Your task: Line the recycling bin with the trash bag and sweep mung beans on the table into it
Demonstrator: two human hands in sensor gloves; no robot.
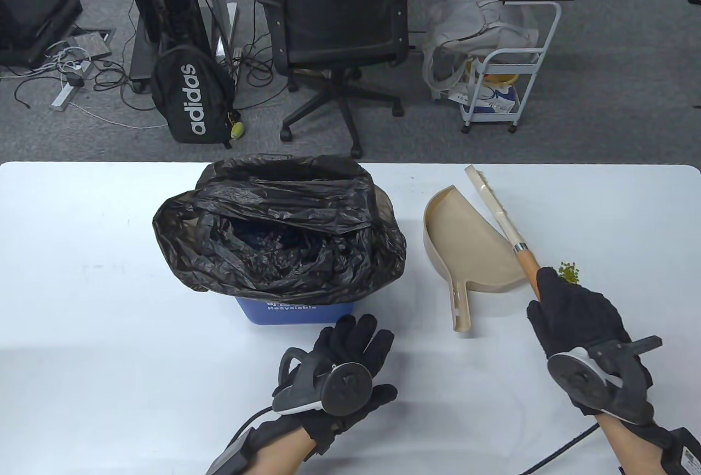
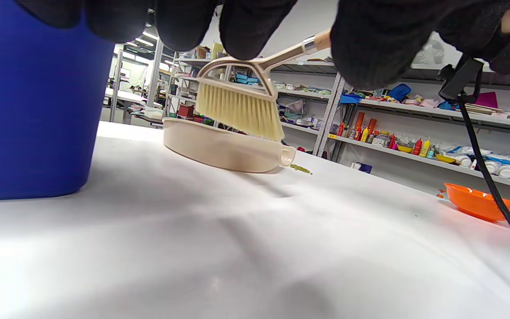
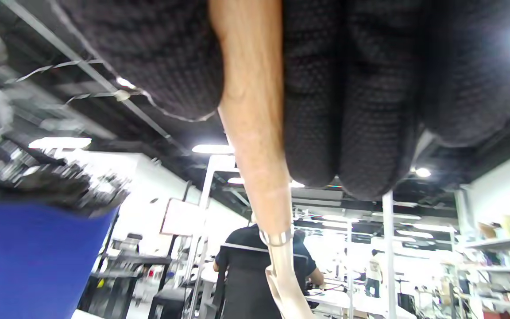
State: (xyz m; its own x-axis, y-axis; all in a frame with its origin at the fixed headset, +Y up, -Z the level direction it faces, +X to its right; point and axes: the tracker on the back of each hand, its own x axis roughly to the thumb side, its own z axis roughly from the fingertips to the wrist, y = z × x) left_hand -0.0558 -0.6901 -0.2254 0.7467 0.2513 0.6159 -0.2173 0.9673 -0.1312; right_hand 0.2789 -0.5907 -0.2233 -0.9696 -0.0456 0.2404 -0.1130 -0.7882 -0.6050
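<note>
The blue recycling bin (image 1: 293,312) stands at the table's middle with the black trash bag (image 1: 279,223) draped over its rim. To its right lies a beige dustpan (image 1: 471,247), handle toward me. My right hand (image 1: 564,299) grips the wooden handle of the brush (image 1: 495,204), whose head hangs over the dustpan. A small heap of green mung beans (image 1: 569,272) lies just beyond that hand. My left hand (image 1: 356,341) rests open on the table in front of the bin and holds nothing. In the left wrist view the brush's bristles (image 2: 241,108) hover over the dustpan (image 2: 219,148).
An orange bowl (image 2: 481,204) sits on the table off to the right in the left wrist view. Beyond the table's far edge stand an office chair (image 1: 339,31), a black backpack (image 1: 191,97) and a white cart (image 1: 504,58). A person (image 3: 255,274) stands far off.
</note>
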